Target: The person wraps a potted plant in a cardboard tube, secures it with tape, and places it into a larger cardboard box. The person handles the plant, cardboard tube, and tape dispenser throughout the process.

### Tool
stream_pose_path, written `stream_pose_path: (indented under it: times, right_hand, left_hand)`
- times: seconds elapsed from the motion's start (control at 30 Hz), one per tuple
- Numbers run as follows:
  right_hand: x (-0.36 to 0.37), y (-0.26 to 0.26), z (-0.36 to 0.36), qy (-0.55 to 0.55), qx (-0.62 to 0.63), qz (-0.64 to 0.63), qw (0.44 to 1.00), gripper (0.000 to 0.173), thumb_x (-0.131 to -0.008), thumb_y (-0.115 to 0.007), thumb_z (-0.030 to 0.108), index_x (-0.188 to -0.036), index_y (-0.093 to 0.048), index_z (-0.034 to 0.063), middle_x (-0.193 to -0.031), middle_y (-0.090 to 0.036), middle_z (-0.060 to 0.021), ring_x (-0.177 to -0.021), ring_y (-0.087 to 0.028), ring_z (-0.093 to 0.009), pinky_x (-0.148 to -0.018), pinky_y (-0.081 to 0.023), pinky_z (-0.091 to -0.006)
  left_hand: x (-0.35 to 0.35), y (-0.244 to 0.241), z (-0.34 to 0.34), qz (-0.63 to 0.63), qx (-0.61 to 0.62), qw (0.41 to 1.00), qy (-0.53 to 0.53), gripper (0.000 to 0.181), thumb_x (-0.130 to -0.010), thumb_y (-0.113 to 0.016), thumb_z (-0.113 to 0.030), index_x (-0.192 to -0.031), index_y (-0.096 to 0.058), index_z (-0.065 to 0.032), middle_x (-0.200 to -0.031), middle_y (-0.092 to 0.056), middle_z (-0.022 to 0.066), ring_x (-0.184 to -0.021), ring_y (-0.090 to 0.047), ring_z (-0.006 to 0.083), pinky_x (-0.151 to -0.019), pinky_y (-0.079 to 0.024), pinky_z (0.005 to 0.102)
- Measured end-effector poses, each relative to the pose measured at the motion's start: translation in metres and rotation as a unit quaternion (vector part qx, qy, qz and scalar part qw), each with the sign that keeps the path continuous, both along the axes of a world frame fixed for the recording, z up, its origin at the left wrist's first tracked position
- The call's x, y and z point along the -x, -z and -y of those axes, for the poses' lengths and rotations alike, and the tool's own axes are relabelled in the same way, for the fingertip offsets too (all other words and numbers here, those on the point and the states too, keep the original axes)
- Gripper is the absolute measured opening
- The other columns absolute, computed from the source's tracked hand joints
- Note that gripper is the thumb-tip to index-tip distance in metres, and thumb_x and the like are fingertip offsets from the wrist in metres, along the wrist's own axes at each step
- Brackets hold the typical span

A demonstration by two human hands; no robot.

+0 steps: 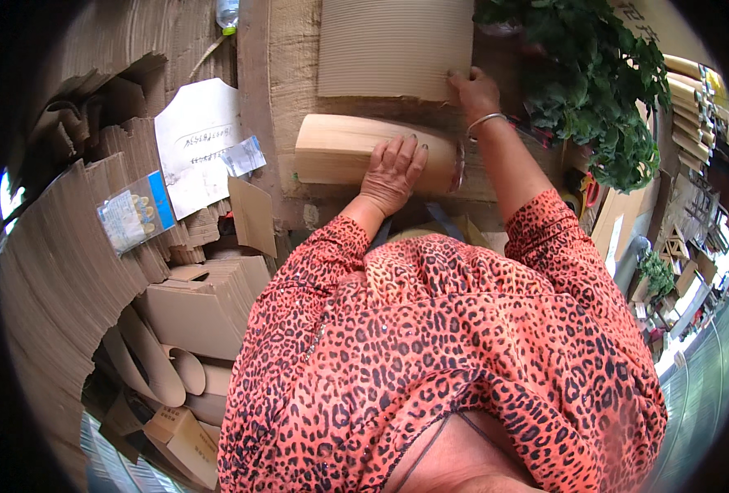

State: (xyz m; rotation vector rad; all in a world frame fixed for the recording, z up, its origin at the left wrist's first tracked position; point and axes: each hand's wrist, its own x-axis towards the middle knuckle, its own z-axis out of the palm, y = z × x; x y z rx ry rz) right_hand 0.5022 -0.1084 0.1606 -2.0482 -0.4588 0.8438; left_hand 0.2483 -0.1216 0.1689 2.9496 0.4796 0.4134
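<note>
My left hand lies over a long pale wooden block with a rounded upper side, fingers bent across its top; the thumb is hidden. A shiny, clear strip shows at the block's right end. Beyond it, a ribbed corrugated cardboard sheet lies on the wooden bench. My right hand, with a bangle at the wrist, has thumb and finger at the sheet's lower right corner. The sheet's top runs out of the picture.
Leafy green foliage hangs at the right, with red-handled scissors below it. Stacked cardboard crowds the left, bearing a white paper with handwriting and a plastic packet. A bottle stands at the top.
</note>
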Motion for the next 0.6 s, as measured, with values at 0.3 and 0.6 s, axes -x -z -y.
stream_pose_path:
  times: [0.3,0.6]
  right_hand:
    - [0.031,-0.028,0.07,-0.284,0.113,0.135,0.942,0.086,-0.074,-0.079,0.035,-0.141,-0.038,0.0005,-0.141,-0.044,-0.0225,-0.13,-0.043,-0.039,-0.107,-0.039,-0.043]
    - [0.079,-0.081,0.076,-0.427,0.25,0.173,0.852,0.104,-0.057,-0.086,0.027,-0.143,-0.032,0.0071,-0.145,-0.036,-0.0211,-0.123,-0.046,-0.043,-0.099,-0.047,-0.0466]
  left_hand:
    - [-0.005,0.007,0.004,0.01,-0.024,1.0,-0.007,0.079,-0.065,-0.073,-0.023,-0.136,-0.041,-0.0105,-0.139,-0.042,0.0133,-0.129,-0.04,0.0325,-0.108,-0.03,0.0505]
    - [-0.017,-0.029,-0.03,-0.099,0.164,0.981,0.016,0.066,-0.084,-0.063,-0.043,-0.133,-0.049,-0.0009,-0.142,-0.045,0.0182,-0.132,-0.04,0.0345,-0.112,-0.028,0.0463]
